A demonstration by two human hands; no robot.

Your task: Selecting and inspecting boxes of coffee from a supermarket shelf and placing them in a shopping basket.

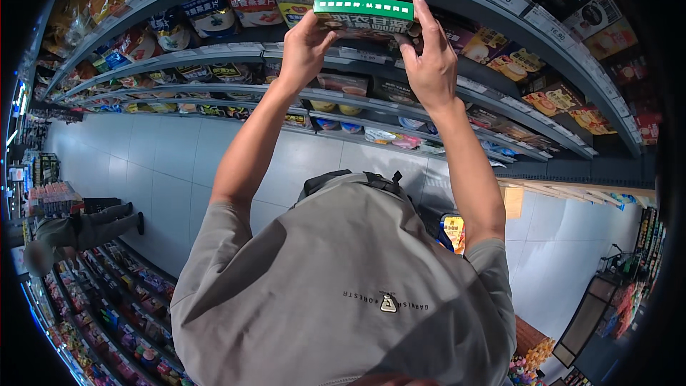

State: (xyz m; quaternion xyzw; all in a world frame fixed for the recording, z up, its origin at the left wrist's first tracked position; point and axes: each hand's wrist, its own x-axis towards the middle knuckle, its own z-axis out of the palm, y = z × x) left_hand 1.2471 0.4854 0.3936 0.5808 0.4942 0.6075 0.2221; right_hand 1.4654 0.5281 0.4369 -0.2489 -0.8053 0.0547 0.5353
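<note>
A narrow box (364, 7) with a green top edge is held up level before the shelves. My left hand (304, 56) grips its left end, with the thumb toward me. Around the right end, my right hand (432, 61) has its thumb below and its index finger pointing up along the side. The box's front face, with large pale lettering, shows only in part below the green edge. Shelf goods lie close behind it, and I cannot tell whether the box touches them.
Tiered grey shelves (243, 50) curve across the far side, carrying bagged and boxed goods. A yellow package (453, 230) shows beside my right upper arm. Another person (86, 229) stands at the left by a lower shelf row. Pale floor tiles (168, 150) lie between.
</note>
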